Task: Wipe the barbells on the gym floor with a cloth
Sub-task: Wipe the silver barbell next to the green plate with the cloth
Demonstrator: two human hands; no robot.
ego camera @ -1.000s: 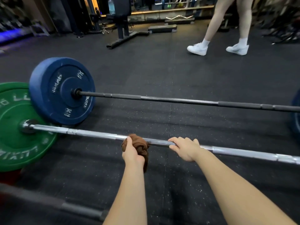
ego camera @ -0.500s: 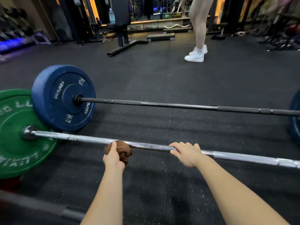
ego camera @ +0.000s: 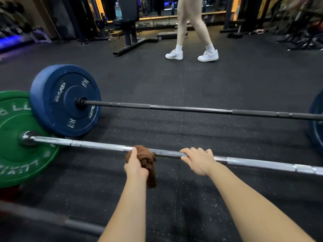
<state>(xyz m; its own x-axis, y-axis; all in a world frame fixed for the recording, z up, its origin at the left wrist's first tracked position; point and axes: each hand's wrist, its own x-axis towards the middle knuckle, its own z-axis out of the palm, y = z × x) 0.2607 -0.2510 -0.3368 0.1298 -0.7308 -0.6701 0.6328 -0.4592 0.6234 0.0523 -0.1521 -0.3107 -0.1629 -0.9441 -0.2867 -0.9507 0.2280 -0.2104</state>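
A silver barbell (ego camera: 97,145) with a green plate (ego camera: 19,154) on its left end lies across the black floor in front of me. My left hand (ego camera: 135,165) grips a bunched brown cloth (ego camera: 146,159) wrapped round the silver bar near its middle; a tail of cloth hangs below. A short way to the right, my right hand (ego camera: 198,159) grips the same bar with fingers curled over it. Behind it lies a black barbell (ego camera: 192,109) with a blue plate (ego camera: 65,100) on the left and another blue plate (ego camera: 317,119) at the right edge.
A third dark bar (ego camera: 52,219) crosses the lower left corner near me. A person's legs in white shoes (ego camera: 192,55) stand on the floor beyond the barbells. A bench frame (ego camera: 132,44) and racks line the back wall.
My left hand slid the cloth left along the silver bar, then back right toward my right hand. My right hand kept its grip. The person at the back walked across.
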